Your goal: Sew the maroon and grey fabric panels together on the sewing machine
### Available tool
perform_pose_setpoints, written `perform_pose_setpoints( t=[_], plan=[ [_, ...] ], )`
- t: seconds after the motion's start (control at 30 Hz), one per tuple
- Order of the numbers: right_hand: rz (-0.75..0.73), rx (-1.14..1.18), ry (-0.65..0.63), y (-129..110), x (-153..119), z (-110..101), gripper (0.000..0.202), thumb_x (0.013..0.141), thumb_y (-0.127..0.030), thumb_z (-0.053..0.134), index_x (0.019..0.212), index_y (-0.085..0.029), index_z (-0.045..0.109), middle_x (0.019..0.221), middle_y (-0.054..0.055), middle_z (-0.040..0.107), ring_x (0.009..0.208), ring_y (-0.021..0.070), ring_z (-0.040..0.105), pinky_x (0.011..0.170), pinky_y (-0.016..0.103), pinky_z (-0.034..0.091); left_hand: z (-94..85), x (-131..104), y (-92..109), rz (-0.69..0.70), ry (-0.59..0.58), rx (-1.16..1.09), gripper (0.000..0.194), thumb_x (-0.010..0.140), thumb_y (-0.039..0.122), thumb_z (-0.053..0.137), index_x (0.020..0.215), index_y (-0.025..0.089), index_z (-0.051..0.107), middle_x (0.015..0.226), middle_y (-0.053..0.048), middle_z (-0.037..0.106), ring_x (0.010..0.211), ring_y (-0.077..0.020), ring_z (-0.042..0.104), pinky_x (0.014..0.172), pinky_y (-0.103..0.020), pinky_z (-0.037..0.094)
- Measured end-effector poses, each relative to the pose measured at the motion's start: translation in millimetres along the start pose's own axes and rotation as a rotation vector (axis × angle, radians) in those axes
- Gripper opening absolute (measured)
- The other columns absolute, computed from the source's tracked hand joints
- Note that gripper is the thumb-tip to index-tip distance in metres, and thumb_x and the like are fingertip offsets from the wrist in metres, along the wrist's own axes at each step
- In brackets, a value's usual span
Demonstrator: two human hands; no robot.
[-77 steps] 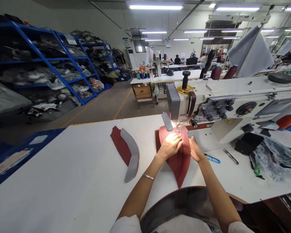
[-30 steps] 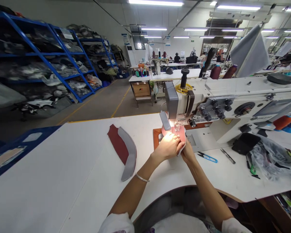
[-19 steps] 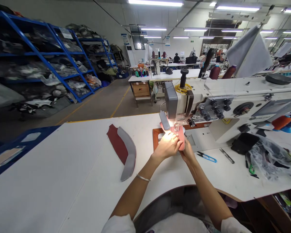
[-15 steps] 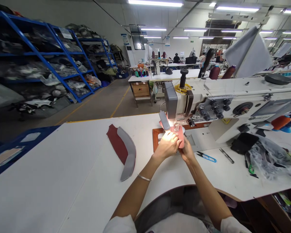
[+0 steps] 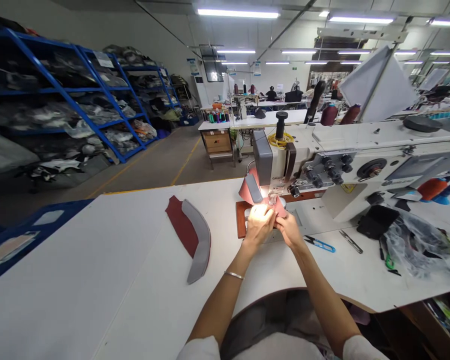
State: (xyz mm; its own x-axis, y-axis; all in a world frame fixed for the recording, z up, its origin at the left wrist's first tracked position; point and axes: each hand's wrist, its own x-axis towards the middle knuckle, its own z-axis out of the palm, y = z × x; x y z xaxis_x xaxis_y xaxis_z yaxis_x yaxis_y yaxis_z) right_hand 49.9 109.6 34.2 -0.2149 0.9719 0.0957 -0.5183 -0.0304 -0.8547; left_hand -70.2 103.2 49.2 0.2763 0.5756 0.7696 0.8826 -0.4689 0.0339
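Observation:
A pinkish-red piece of material runs under the needle area of a white sewing machine, lit by the machine's lamp. My left hand is closed on its near edge, just left of the presser foot. On the other side, my right hand pinches the material's near right end. Parts of the fingertips are hidden against the work. Left of the machine, a dark red and grey curved panel lies flat on the white table.
Blue-handled thread snips and metal tweezers lie right of my right hand. Further right are a black pouch and a clear plastic bag. A blue crate stands at the table's left edge.
The material has turned and fed on, with more of it showing beyond the needle, behind the lamp. My right hand has moved slightly up and round its right end; my left forearm has shifted right.

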Motion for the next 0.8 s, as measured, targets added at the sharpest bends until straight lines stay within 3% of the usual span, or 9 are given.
perform_pose_setpoints(
  t=[0.1, 0.2, 0.3, 0.47, 0.8],
  plan=[
    [0.048, -0.174, -0.066, -11, -2, -5, 0.046, 0.073, -0.036, 0.07, 0.113, -0.019, 0.059, 0.092, 0.005, 0.071, 0.08, 0.0195, 0.067, 0.068, 0.03, 0.055, 3.7, 0, -2, -0.019, 0.034, 0.005, 0.019, 0.095, 0.023, 0.047, 0.085, 0.018, 0.063, 0.089, -0.006, 0.066, 0.083, -0.0194, 0.058, 0.078, -0.033, 0.044],
    [-0.027, -0.545, 0.11, -19, 4, -9, 0.029, 0.08, -0.047, 0.061, 0.085, -0.019, 0.058, 0.071, 0.004, 0.069, 0.062, 0.0201, 0.066, 0.06, 0.032, 0.052, 5.6, 0, -4, -0.012, 0.049, -0.011, 0.02, 0.095, 0.022, 0.048, 0.084, 0.018, 0.065, 0.088, -0.005, 0.067, 0.084, -0.0186, 0.059, 0.08, -0.033, 0.044],
    [-0.161, -0.947, 0.236, -22, 12, -10, 0.031, 0.086, -0.044, 0.051, 0.065, -0.021, 0.048, 0.056, -0.001, 0.061, 0.051, 0.016, 0.059, 0.059, 0.028, 0.044, 7.0, -3, -7, -0.012, 0.048, -0.043, 0.018, 0.095, 0.023, 0.05, 0.088, 0.019, 0.067, 0.094, -0.005, 0.069, 0.088, -0.0188, 0.061, 0.082, -0.034, 0.045],
    [-0.263, -1.386, 0.361, -21, 18, -6, 0.026, 0.089, -0.036, 0.049, 0.069, -0.021, 0.051, 0.058, -0.002, 0.057, 0.055, 0.0134, 0.05, 0.056, 0.025, 0.025, 8.0, -7, -15, -0.013, 0.041, -0.129, 0.019, 0.095, 0.022, 0.05, 0.104, 0.022, 0.067, 0.102, -0.006, 0.07, 0.102, -0.0201, 0.062, 0.088, -0.035, 0.047],
    [-0.159, -1.627, 0.365, -30, 30, 2, 0.029, 0.094, -0.039, 0.045, 0.078, -0.022, 0.062, 0.067, 0.002, 0.061, 0.057, 0.0127, 0.041, 0.057, 0.027, 0.015, 13.7, -1, -22, -0.115, -0.001, -0.228, 0.017, 0.095, 0.023, 0.047, 0.099, 0.019, 0.063, 0.105, -0.009, 0.07, 0.106, -0.0224, 0.062, 0.092, -0.038, 0.049]
  ],
)
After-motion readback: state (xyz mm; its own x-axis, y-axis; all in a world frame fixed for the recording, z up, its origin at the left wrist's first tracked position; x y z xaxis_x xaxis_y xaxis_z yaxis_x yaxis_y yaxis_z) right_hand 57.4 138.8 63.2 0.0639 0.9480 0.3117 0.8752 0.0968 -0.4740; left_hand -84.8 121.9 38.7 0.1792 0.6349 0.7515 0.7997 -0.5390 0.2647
